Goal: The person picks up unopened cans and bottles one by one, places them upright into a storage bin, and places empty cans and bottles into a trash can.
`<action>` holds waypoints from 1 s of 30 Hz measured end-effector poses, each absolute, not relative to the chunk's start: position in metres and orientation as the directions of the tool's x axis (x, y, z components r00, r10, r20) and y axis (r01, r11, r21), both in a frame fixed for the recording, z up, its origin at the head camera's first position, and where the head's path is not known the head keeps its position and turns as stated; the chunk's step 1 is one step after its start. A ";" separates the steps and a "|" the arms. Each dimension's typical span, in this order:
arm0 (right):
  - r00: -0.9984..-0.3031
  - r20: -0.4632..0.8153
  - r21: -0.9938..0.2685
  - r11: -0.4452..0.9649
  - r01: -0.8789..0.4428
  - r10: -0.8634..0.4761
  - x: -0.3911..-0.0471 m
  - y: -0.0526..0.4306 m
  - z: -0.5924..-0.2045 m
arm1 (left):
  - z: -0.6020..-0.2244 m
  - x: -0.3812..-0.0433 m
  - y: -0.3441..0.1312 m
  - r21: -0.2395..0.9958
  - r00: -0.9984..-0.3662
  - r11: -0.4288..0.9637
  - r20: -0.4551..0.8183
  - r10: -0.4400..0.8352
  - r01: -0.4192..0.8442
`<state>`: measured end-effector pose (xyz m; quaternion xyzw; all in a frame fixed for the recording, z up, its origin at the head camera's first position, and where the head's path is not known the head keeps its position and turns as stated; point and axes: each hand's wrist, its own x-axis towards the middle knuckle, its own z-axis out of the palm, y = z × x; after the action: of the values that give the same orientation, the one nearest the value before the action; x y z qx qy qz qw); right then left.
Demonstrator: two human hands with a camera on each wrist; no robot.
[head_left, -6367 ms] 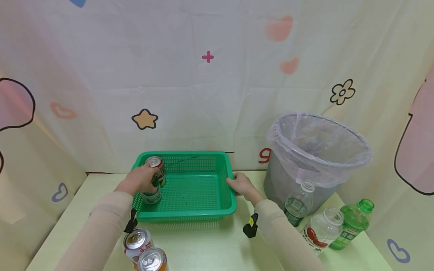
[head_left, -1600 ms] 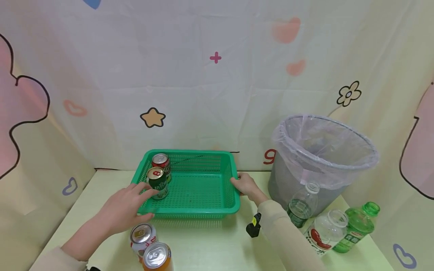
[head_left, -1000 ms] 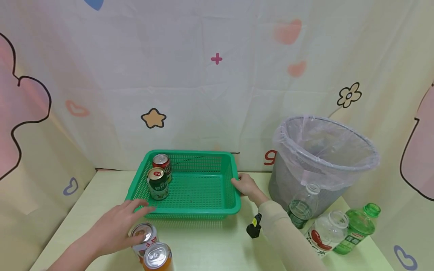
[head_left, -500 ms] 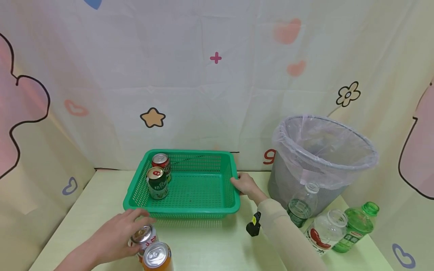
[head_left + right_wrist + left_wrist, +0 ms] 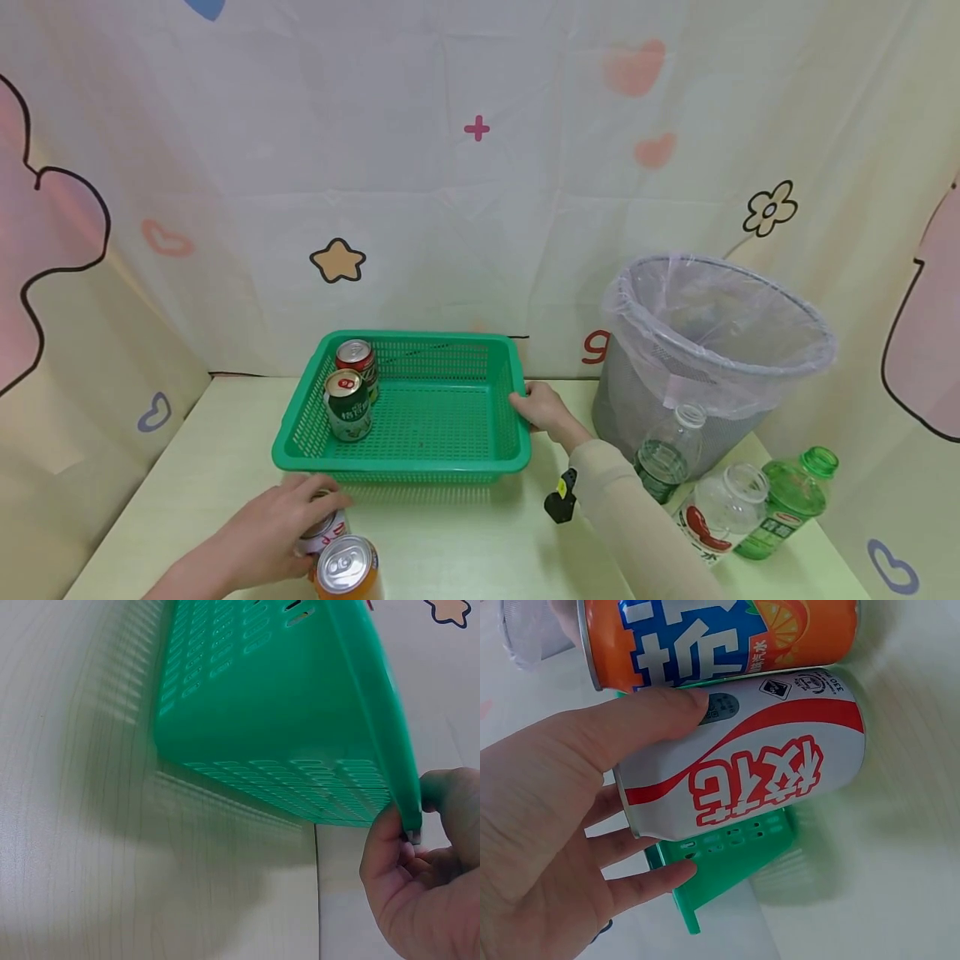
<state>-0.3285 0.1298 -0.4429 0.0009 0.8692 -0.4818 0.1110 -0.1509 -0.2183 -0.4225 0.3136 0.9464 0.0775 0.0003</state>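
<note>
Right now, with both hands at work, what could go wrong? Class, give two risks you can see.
The left hand could knock over the orange can, which stands close beside the white can it holds. A tug by the right hand, which grips the green basket by its rim, might topple the green can standing inside.

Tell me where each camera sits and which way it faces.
Head view: worn on the head, facing forward and down at the basket; left hand, right hand and right sleeve show.
Left wrist view: worn there, facing the white can; left hand shows.
Right wrist view: worn there, facing the basket, which the right hand grips.
Shared: head and left wrist views both show the orange can.
</note>
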 end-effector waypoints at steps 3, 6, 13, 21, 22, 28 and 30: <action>-0.976 -0.190 -0.837 0.537 0.107 -0.102 -0.330 0.130 -0.443 | -0.425 -0.153 -0.217 0.161 -0.800 0.786 0.039 0.599 0.597; -0.977 -0.192 -0.835 0.538 0.112 -0.096 -0.330 0.130 -0.443 | -0.428 -0.154 -0.215 0.183 -0.797 0.781 0.028 0.603 0.597; -0.975 -0.199 -0.833 0.542 0.115 -0.099 -0.329 0.130 -0.445 | -0.431 -0.155 -0.215 0.226 -0.803 0.783 0.000 0.595 0.580; -0.978 -0.187 -0.832 0.545 0.105 -0.097 -0.329 0.130 -0.444 | -0.430 -0.158 -0.214 0.236 -0.804 0.783 -0.007 0.594 0.576; -0.977 -0.189 -0.832 0.544 0.108 -0.094 -0.329 0.130 -0.444 | -0.430 -0.158 -0.214 0.238 -0.804 0.783 -0.009 0.594 0.575; -0.977 -0.188 -0.832 0.545 0.107 -0.096 -0.329 0.129 -0.444 | -0.428 -0.159 -0.213 0.249 -0.809 0.787 -0.026 0.588 0.564; -0.978 -0.188 -0.833 0.543 0.107 -0.095 -0.329 0.130 -0.444 | -0.428 -0.159 -0.213 0.253 -0.810 0.790 -0.036 0.585 0.559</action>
<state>-0.3288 0.1296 -0.4441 0.0035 0.8720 -0.4779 0.1057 -0.1592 -0.2133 -0.4279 0.3030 0.9443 0.1158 0.0564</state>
